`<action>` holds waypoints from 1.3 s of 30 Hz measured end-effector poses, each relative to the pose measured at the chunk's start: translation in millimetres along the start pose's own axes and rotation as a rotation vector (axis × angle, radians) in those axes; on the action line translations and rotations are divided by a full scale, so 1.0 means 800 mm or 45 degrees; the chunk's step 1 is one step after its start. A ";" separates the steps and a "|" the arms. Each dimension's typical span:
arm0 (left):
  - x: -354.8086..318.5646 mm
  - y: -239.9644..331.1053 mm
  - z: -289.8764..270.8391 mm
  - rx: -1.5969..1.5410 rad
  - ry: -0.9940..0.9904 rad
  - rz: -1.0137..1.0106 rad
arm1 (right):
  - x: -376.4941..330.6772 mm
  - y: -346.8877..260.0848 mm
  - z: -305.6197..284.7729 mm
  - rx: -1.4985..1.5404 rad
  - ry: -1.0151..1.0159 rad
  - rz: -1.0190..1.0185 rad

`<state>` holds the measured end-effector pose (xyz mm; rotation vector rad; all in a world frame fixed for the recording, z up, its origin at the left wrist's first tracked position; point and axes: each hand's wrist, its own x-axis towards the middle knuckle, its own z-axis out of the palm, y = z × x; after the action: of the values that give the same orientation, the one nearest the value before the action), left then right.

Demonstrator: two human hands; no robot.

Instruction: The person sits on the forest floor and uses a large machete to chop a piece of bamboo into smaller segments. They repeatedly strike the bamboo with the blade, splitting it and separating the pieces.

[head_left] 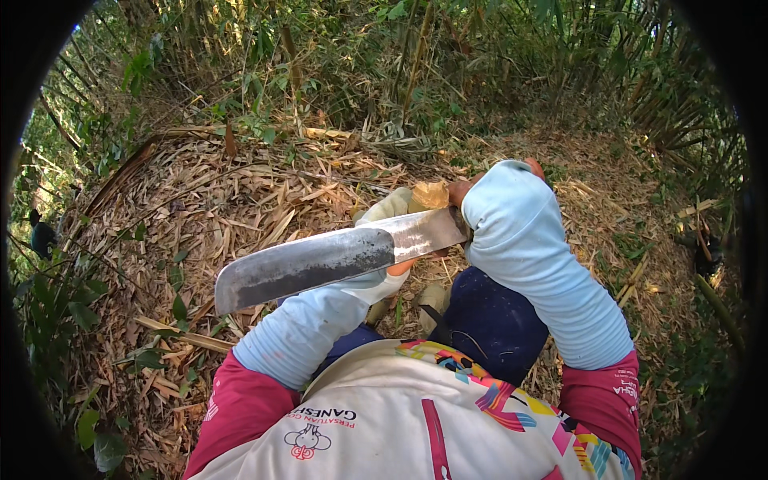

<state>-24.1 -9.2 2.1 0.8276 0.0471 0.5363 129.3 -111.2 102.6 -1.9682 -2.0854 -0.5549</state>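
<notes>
A machete (320,260) with a broad, worn grey blade lies across the view, its rounded tip toward the left. My right hand (459,193) is closed on the machete's grip end, mostly covered by a light blue sleeve. Behind the blade, my left hand (387,207) wears a pale glove and closes at a yellow-brown chunk (430,194) with a rough top. The blade hides most of the left fingers and the chunk's lower part, so its kind is unclear. Both forearms cross in front of my body, with the hands close together.
Dry bamboo leaves and husks (240,200) cover the ground. A split pale stick (184,334) lies at the left, near leafy green plants (84,312). Bamboo stems (416,60) stand at the back. My boots (433,304) show below the hands.
</notes>
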 end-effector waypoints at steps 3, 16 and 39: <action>-0.001 -0.002 -0.011 -0.149 -0.061 -0.061 | 0.002 -0.006 -0.008 0.077 -0.095 0.031; -0.013 0.026 -0.013 -0.408 -0.224 -0.308 | 0.000 -0.006 -0.017 0.095 -0.261 0.085; -0.003 -0.032 -0.029 -0.616 0.110 -0.664 | 0.004 0.000 -0.035 0.243 -0.282 -0.016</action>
<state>-20.9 -8.8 -32.5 0.2954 0.1987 0.0774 126.7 -120.2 129.3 -1.9843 -2.1852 -0.1367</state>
